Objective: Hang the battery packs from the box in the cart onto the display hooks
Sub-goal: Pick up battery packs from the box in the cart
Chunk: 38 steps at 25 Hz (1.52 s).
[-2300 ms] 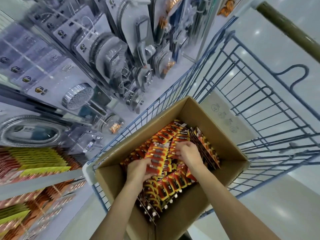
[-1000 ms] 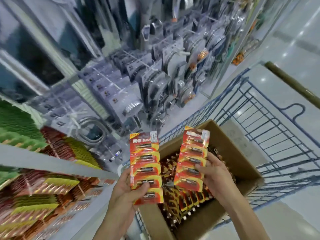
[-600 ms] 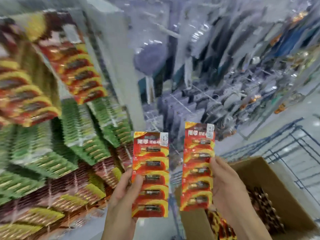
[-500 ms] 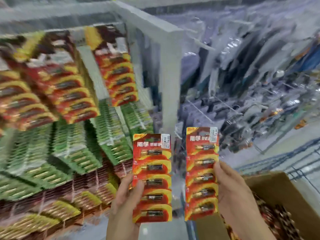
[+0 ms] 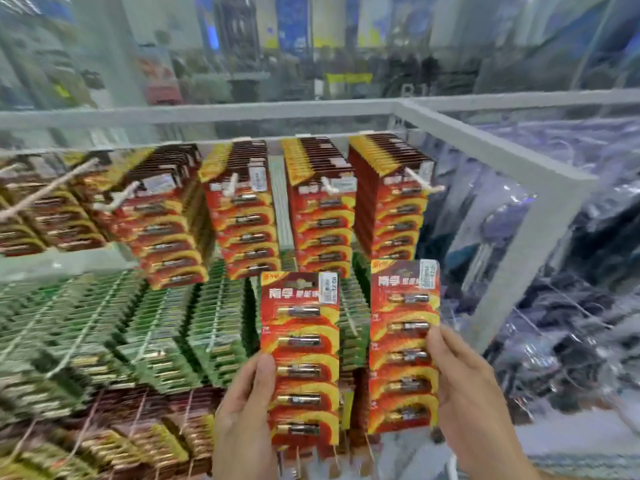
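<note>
My left hand (image 5: 242,420) grips a red and yellow battery pack (image 5: 299,341), held upright by its lower half. Beside it, my right hand (image 5: 467,396) holds a second red battery pack (image 5: 403,327) at its right edge. Both packs are raised in front of the display, just below the top row of hooks. That row carries thick stacks of matching red packs on white hooks (image 5: 329,185), (image 5: 419,180). The box and the cart are out of view.
Green battery packs (image 5: 156,323) fill the row below, with brown and red packs (image 5: 138,441) lower still. A grey shelf frame (image 5: 502,161) runs along the top and down the right side. Blurred packaged goods (image 5: 571,306) hang to the right.
Both hands lifted a battery pack each out of the box. The view swung left and up from the cart to the battery display, and the packs now sit under the top row.
</note>
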### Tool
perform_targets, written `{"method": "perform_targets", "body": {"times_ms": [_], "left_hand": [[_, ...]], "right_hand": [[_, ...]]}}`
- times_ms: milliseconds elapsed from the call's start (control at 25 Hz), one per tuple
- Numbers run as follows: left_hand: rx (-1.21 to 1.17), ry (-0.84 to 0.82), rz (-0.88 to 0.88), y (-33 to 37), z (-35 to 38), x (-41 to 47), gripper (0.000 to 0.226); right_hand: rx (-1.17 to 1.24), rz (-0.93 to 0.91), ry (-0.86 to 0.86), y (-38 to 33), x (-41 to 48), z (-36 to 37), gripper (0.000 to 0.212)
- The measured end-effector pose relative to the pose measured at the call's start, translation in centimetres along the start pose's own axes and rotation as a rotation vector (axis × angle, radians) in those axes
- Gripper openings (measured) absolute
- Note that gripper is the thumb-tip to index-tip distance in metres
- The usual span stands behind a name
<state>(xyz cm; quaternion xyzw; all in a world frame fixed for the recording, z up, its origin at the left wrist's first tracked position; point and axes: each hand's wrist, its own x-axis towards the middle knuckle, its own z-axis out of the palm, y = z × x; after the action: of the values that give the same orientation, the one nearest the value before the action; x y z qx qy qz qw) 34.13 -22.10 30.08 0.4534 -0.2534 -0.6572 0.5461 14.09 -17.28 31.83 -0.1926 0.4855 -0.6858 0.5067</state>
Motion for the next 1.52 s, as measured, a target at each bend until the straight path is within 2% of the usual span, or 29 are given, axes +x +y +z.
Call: {"method": "perform_targets", "body": {"times_ms": [200,400,800,1040,1520], "left_hand": [[-0.063,0.021,0.187,3.0,0.4,0.3,0.04],[-0.016,0.022,0.355,6.6,1.4,1.1,0.029],[0.029,0.032,0.422,7.3,2.0,3.1,0.025],[0.083,0.098,0.469,7.5,3.5,8.2,0.023],[0.126,0.088,0.516,6.8,3.2,11.0,0.014]], "right_hand": [[-0.042,-0.043,-0.071,-1.8,1.2,1.9,0.037],[-0.105,-0.035,-0.066,-2.5,1.9,2.0,0.047],[-0.084,-0.08,-0.07,-3.4,2.1,1.5,0.035],[-0.063,-0.268,0.022,-5.3,2.8,1.4,0.023],[-0.22,-0.292,0.096,-7.0,5.6,1.9,0.024]]}}
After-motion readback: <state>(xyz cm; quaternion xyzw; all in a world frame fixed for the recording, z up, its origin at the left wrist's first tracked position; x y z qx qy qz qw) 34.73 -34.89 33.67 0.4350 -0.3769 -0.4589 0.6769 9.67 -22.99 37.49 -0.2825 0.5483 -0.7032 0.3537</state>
